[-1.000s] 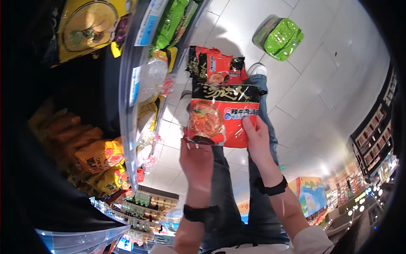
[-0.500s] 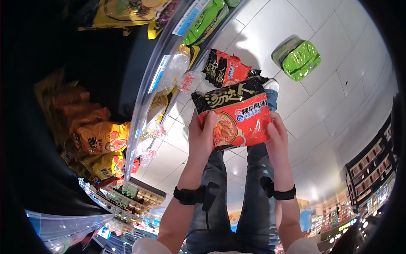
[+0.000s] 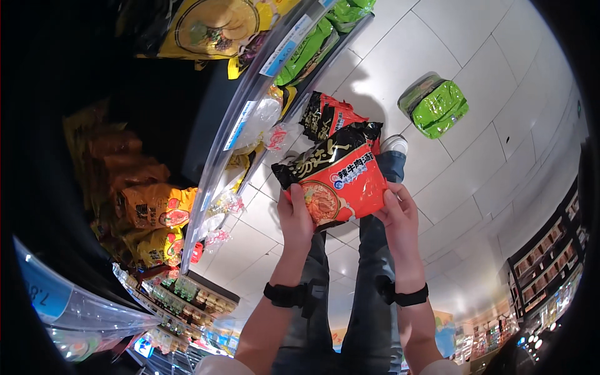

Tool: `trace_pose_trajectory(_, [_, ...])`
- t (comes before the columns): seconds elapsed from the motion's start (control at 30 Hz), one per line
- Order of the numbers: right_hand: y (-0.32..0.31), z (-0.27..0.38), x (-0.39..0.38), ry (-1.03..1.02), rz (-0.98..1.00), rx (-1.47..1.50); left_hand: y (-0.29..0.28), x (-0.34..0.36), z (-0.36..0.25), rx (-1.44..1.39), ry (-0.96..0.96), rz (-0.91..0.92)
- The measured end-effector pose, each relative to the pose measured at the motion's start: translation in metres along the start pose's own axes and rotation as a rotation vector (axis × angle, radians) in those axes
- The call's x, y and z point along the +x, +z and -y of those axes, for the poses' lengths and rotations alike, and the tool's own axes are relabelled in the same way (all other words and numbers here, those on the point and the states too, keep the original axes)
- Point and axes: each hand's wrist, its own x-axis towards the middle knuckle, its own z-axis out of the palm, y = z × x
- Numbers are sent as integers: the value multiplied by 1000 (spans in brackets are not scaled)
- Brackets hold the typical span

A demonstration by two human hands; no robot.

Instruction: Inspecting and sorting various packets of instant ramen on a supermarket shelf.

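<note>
Between my two hands is a red and black instant noodle packet (image 3: 362, 178), its front with the noodle bowl picture facing up and its left end tilted lower. My left hand (image 3: 296, 215) grips the lower left corner, thumb on top. My right hand (image 3: 399, 212) pinches the lower right edge; the fingers beneath the packet are partly hidden. Just beyond it, more red and black noodle packets (image 3: 328, 115) lie beside the shelf, partly covered by the held one. Farther right on the tiles is a bundle of green packets (image 3: 439, 107) in clear wrap.
Along the left runs a shelf edge (image 3: 219, 162) with price labels. On it are orange noodle packets (image 3: 159, 203), yellow packets (image 3: 159, 247) and green packets (image 3: 306, 53). My shoe (image 3: 394, 145) stands on the tiled floor (image 3: 475, 156). A dark rack (image 3: 547, 250) is at the far right.
The noodle packet has shifted a little left and turned, its right side now higher. Both hands keep hold of it. The shelf and floor things sit slightly lower in view.
</note>
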Motion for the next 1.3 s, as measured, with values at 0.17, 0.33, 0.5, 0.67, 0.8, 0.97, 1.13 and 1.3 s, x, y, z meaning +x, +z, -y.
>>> trace_pose_trajectory(0.17, [2,-4,-1,-18,-68,386,12,-2,-7,46,159,37])
trace_pose_trajectory(0.33, [-6,3,-4,-301,-231,403,15,-5,7,158,14,133])
trace_pose_trajectory(0.5, [-7,28,-18,-380,-323,546,44,-19,3,66,32,228])
trace_pose_trajectory(0.67, [2,42,-39,-722,-259,-12,53,-47,-34,111,162,363])
trace_pose_trajectory(0.8, [11,45,-51,-935,126,-631,52,-54,-57,-413,-295,571])
trace_pose_trajectory(0.97, [25,31,-65,-1074,291,-820,48,-60,-75,-199,-233,435])
trace_pose_trajectory(1.13, [28,65,-86,-960,346,-668,21,-58,-71,-313,-296,445])
trace_pose_trajectory(1.3, [10,86,-77,-698,-192,-164,7,-65,-95,-457,-399,504])
